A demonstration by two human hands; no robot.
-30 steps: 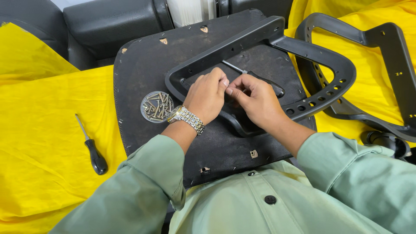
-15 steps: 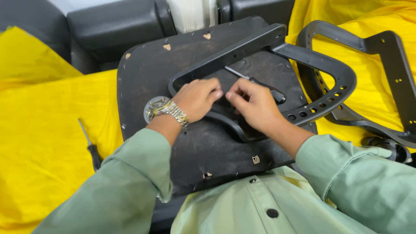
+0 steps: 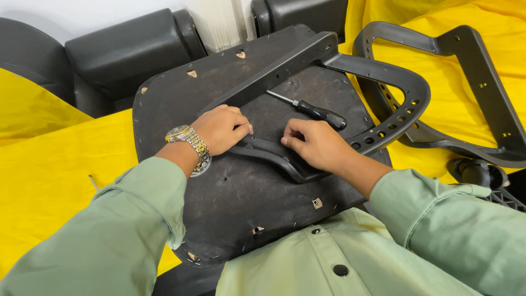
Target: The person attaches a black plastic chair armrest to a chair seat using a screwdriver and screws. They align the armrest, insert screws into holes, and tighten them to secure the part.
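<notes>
A black chair seat (image 3: pixel 246 219) lies underside up across my lap. A black plastic armrest bracket (image 3: pixel 383 77) rests on it, its lower bar (image 3: pixel 268 153) running between my hands. My left hand (image 3: pixel 222 129), with a metal watch (image 3: pixel 189 143) on the wrist, has its fingers curled over the left end of that bar. My right hand (image 3: pixel 315 145) grips the bar a little to the right, thumb and forefinger pinched together at it. Whether a small part sits between those fingers is hidden. A black-handled screwdriver (image 3: pixel 315 112) lies loose on the seat just beyond my right hand.
A second black armrest frame (image 3: pixel 482 77) lies on the yellow cloth (image 3: pixel 49 181) at the right, with a caster wheel (image 3: pixel 476 172) below it. Black padded cushions (image 3: pixel 126 49) stand at the back. A thin metal tip (image 3: pixel 93 181) shows beside my left sleeve.
Both hands have slid down and left along the bracket's lower bar. The screwdriver on the seat is now uncovered. My left wrist now hides the round dish of screws.
</notes>
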